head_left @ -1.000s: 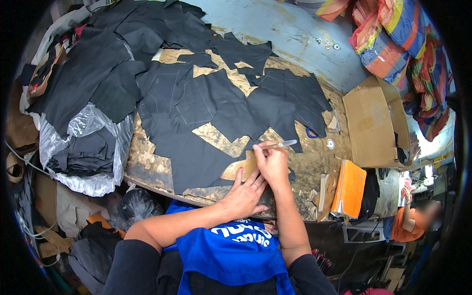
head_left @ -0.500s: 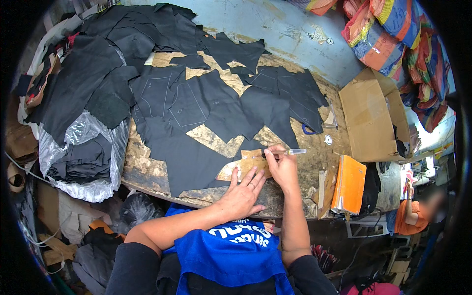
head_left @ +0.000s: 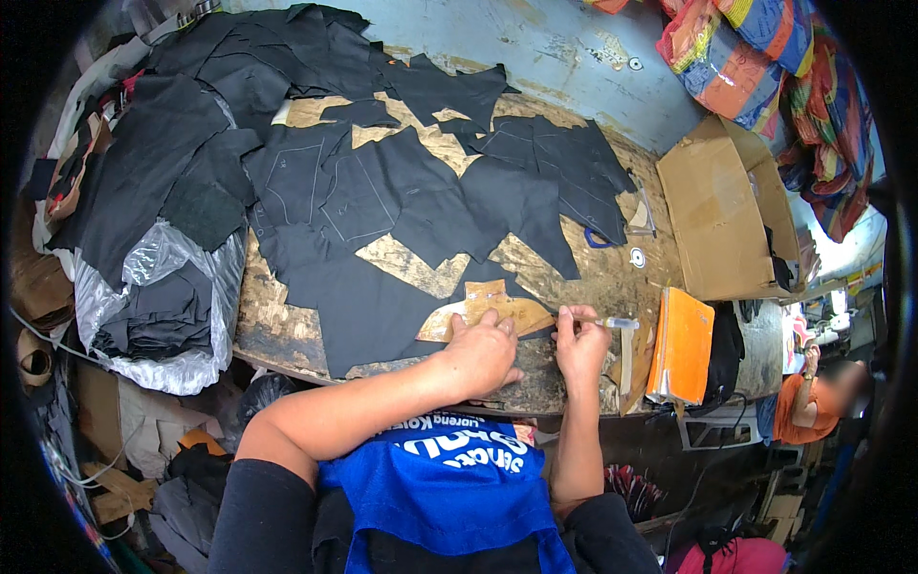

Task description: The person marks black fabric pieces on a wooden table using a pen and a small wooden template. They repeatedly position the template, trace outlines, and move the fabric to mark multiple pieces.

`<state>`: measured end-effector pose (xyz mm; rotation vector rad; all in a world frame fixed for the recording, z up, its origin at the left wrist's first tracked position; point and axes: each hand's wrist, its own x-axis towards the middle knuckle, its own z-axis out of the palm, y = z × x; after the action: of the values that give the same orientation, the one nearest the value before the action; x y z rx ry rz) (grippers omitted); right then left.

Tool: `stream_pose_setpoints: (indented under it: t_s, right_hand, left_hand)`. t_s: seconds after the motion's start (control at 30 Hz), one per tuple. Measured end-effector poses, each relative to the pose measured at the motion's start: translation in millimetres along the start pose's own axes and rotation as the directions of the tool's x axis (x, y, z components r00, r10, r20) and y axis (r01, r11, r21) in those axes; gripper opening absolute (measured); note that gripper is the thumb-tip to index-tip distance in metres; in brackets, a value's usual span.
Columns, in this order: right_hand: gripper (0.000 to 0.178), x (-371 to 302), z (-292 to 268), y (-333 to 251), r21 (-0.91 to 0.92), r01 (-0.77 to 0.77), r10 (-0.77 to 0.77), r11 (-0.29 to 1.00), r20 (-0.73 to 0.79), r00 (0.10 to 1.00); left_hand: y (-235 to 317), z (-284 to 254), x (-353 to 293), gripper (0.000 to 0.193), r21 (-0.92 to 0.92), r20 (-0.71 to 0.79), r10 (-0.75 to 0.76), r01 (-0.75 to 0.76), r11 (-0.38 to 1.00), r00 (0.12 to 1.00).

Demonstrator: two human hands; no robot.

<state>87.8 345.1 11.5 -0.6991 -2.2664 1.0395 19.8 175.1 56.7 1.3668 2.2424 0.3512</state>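
A tan card pattern piece (head_left: 486, 298) with a stepped top and curved sides rests on a black sheet of leather or fabric (head_left: 368, 311). My left hand (head_left: 481, 356) lies over its lower part, fingers spread and pressing down. Pinched in my right hand (head_left: 579, 352) is a pen (head_left: 617, 323) with a clear barrel, its tip at the pattern's right corner. Farther up the table, more black pieces (head_left: 359, 201) overlap, some bearing pale drawn outlines.
The worn wooden table (head_left: 277, 330) carries an orange book (head_left: 681, 344) and a cardboard box (head_left: 722, 215) at right. Blue-handled scissors (head_left: 601, 237) lie beyond my right hand. A clear plastic bag (head_left: 215, 316) of black pieces stands left. Another person (head_left: 808, 407) is far right.
My right hand and the pen have moved right along the pattern's edge to its corner. My left hand has shifted slightly up and right, farther onto the pattern.
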Motion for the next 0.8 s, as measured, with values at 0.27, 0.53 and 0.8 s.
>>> stream_pose_setpoints:
  t_s: [0.27, 0.53, 0.8]
  right_hand:
    - [0.016, -10.2, -0.5, 4.5, 0.197, -0.056, 0.078, 0.979, -0.107, 0.991]
    - [0.014, -14.0, -4.2, -13.1, -0.193, 0.089, -0.106, 0.977, -0.082, 0.991]
    - [0.012, -13.8, -1.1, -29.0, -0.236, 0.168, -0.166, 0.957, 0.026, 0.986]
  left_hand:
    - [-9.5, -23.0, 15.6, 0.056, -0.189, 0.167, -0.042, 0.074, 0.979, 0.985]
    - [-4.3, 5.0, -8.2, 0.058, -0.077, 0.071, -0.024, 0.03, 0.997, 0.997]
    - [-5.1, 12.7, -7.7, 0.056, -0.112, -0.003, -0.025, 0.025, 0.993, 1.0]
